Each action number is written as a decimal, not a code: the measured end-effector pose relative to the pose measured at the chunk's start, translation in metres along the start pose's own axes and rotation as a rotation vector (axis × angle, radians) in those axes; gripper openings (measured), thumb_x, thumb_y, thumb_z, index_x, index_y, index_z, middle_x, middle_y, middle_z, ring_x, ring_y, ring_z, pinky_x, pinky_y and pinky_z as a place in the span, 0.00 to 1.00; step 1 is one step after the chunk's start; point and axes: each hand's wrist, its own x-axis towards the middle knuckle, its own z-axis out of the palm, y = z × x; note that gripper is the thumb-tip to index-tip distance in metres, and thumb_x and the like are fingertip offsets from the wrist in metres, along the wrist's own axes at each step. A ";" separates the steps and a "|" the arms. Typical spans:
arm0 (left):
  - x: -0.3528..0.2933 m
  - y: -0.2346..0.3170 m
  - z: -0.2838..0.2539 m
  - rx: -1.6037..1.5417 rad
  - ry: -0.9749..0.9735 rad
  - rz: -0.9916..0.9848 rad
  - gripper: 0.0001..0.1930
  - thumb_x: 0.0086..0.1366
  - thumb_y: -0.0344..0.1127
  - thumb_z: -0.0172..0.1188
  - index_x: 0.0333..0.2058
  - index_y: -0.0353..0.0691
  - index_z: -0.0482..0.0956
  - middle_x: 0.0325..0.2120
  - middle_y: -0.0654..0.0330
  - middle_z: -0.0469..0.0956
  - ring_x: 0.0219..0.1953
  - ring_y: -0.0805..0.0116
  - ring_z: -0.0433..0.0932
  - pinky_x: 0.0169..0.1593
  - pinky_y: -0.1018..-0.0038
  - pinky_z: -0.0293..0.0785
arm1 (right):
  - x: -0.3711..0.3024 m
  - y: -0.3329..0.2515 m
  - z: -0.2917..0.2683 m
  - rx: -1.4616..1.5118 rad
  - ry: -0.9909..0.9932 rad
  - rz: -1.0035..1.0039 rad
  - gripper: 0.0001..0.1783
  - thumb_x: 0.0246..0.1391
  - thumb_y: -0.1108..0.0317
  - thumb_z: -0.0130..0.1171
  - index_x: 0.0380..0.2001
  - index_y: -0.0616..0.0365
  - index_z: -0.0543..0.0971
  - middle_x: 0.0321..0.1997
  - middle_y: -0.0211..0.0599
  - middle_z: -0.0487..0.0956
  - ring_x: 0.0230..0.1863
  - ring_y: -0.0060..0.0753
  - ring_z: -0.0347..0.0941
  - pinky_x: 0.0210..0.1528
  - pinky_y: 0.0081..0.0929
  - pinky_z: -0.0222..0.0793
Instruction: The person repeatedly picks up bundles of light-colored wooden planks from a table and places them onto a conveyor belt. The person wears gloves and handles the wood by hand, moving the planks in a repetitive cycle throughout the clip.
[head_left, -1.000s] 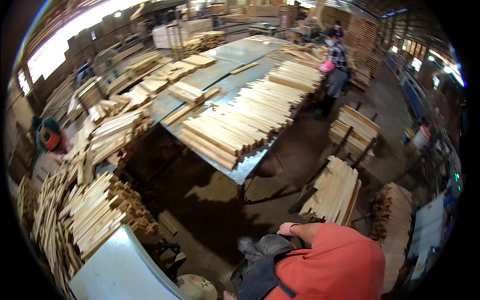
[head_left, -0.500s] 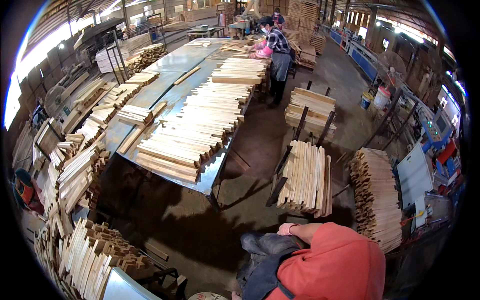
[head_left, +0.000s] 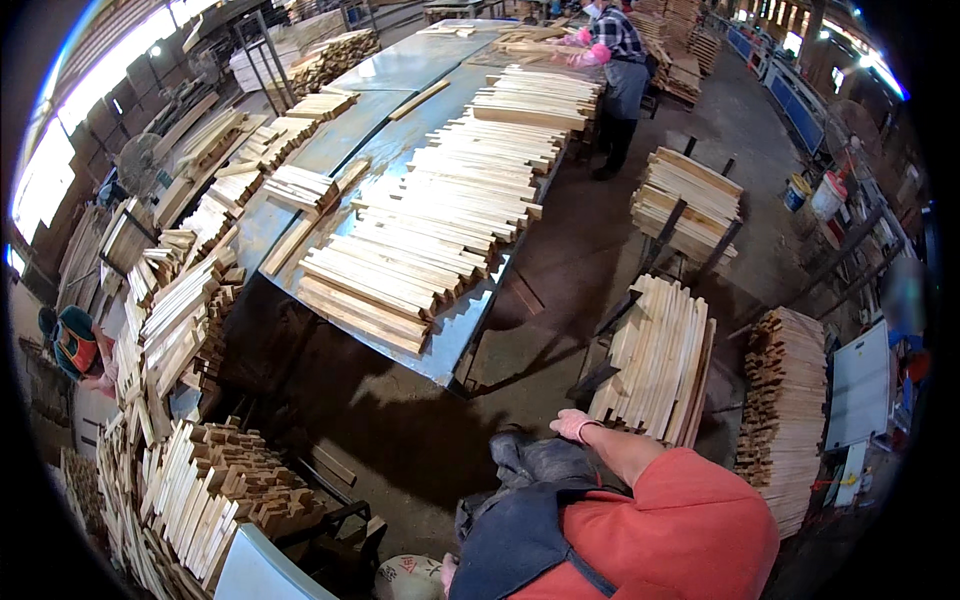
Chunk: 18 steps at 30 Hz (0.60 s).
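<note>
My right hand (head_left: pixel 573 425), in a pink glove, is beside my dark-clad knee and close to the near end of a stack of pale wooden strips (head_left: pixel 655 350). Its fingers look loosely extended, and nothing shows in them. Low in the picture, my left hand (head_left: pixel 448 574) is beside a round whitish stool top or lid (head_left: pixel 410 577) with red marks; most of it is hidden by my dark blue apron (head_left: pixel 520 545). Its fingers are too covered to read.
A long metal-topped table (head_left: pixel 455 345) carries rows of wooden strips (head_left: pixel 400 255). Strip piles (head_left: pixel 225 490) stand at left, and another stack (head_left: pixel 785 410) at right. A co-worker in a checked shirt (head_left: pixel 615 40) works at the table's far end; another person (head_left: pixel 78 345) is at far left.
The view has shifted, so the table and stacks sit differently in it. My right forearm shows more, reaching forward past the knee, and my left hand shows slightly more beside the round top.
</note>
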 end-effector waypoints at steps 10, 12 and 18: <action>-0.001 0.104 0.070 -0.213 -0.044 0.001 0.18 0.74 0.50 0.58 0.24 0.56 0.69 0.18 0.72 0.67 0.17 0.73 0.62 0.21 0.71 0.54 | 0.072 -0.051 -0.062 0.031 -0.005 -0.069 0.30 0.58 0.51 0.57 0.56 0.61 0.81 0.60 0.61 0.80 0.64 0.62 0.74 0.66 0.45 0.70; 0.006 0.114 0.076 -0.213 -0.045 0.004 0.18 0.74 0.49 0.58 0.24 0.57 0.69 0.18 0.72 0.67 0.16 0.73 0.62 0.20 0.71 0.52 | 0.086 -0.057 -0.061 -0.045 -0.051 -0.123 0.29 0.58 0.51 0.58 0.56 0.60 0.81 0.60 0.60 0.80 0.64 0.62 0.74 0.66 0.45 0.70; 0.036 0.119 0.065 -0.074 0.005 -0.095 0.17 0.70 0.49 0.60 0.23 0.52 0.73 0.15 0.65 0.69 0.12 0.67 0.63 0.18 0.69 0.57 | 0.113 -0.102 -0.060 0.141 -0.093 0.097 0.35 0.59 0.51 0.59 0.64 0.62 0.76 0.68 0.58 0.76 0.70 0.59 0.71 0.70 0.43 0.66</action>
